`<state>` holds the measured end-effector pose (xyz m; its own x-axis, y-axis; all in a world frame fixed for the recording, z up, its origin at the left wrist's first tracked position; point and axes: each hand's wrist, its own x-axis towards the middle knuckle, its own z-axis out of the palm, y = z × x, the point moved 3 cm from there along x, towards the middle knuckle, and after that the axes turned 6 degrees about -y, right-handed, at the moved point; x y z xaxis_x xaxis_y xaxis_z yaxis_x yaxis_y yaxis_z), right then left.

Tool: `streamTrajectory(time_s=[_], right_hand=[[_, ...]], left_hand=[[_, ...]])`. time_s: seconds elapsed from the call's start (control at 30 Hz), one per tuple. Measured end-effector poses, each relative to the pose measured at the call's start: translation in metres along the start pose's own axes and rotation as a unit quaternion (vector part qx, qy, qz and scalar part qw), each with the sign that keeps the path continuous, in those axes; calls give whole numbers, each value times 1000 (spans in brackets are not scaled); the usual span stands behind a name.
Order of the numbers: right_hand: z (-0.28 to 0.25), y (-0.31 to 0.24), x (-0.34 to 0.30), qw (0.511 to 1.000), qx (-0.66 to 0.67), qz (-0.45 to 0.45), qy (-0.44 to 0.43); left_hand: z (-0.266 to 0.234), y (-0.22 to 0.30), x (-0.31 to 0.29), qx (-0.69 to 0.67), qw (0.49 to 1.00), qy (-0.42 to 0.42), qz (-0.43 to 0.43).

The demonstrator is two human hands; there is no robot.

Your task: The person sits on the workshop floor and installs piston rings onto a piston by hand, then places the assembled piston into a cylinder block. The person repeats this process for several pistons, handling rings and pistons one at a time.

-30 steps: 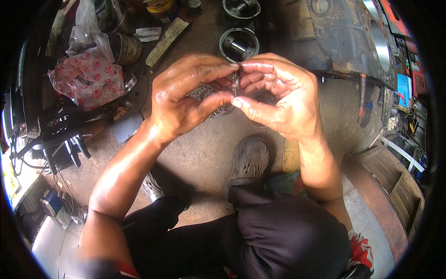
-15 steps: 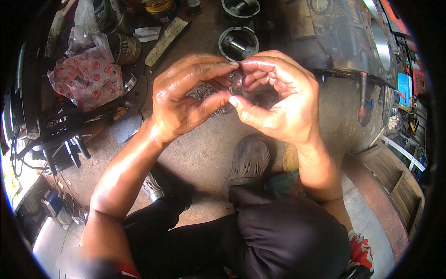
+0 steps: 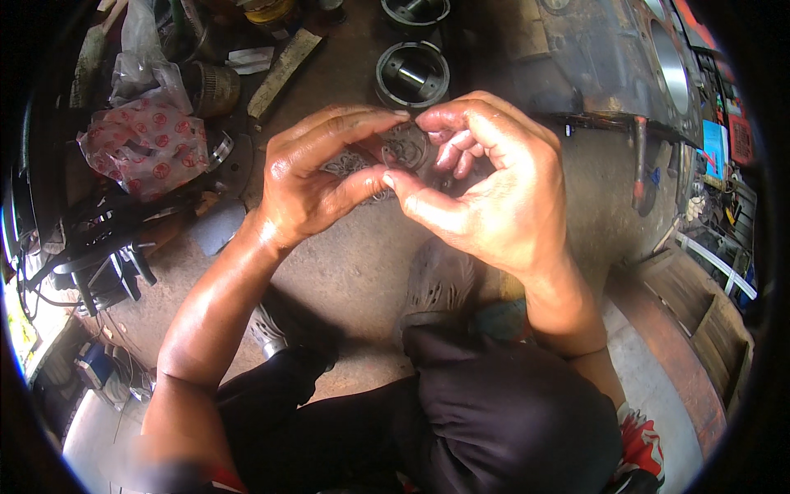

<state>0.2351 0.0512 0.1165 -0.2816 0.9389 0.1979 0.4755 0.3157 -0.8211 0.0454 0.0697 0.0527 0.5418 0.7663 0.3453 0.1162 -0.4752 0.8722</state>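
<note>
Above the floor, a thin, shiny ring (image 3: 425, 150) shows between my two hands, partly covered by the fingertips. My left hand (image 3: 309, 160) curves round its left side, thumb below and fingers above. From the other side my right hand (image 3: 510, 181) pinches near its lower edge; its thumb tip meets the left thumb tip, while its index tip is slightly apart from the left fingers. Beneath the hands lies a heap of small pale rings or loops (image 3: 341, 163), mostly hidden. Just beyond stands a metal piston (image 3: 380, 82) with its hollow side up.
A second piston (image 3: 415, 22) stands farther back. To the left are a crumpled plastic bag (image 3: 144, 148), a wooden strip (image 3: 284, 74) and a ribbed can (image 3: 218, 86). A large engine block (image 3: 609, 78) sits at the far right, a wooden crate (image 3: 708, 321) nearer.
My index fingertips have drawn slightly apart. The ring looks turned more face-on, and both hands have shifted a little left.
</note>
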Motion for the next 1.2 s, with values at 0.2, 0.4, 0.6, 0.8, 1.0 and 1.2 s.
streamTrajectory(time_s=[0.2, 0.4, 0.6, 0.8, 1.0, 1.2], right_hand=[[0, 3, -1, 994, 80, 62, -46], [3, 22, 1, 892, 370, 228, -125], [9, 31, -1, 829, 487, 240, -132], [10, 36, -4, 845, 460, 238, -135], [11, 44, -10, 789, 550, 242, -127], [12, 51, -12, 760, 581, 256, -141]], left_hand=[[0, 3, 2, -6, 1000, 4, 14], [-3, 10, 10, 44, 997, 22, 54], [-4, 12, 11, 34, 998, 21, 40], [-4, 11, 11, 51, 997, 23, 44], [-4, 11, 12, 33, 998, 11, 45], [-1, 10, 11, -4, 1000, 3, 7]])
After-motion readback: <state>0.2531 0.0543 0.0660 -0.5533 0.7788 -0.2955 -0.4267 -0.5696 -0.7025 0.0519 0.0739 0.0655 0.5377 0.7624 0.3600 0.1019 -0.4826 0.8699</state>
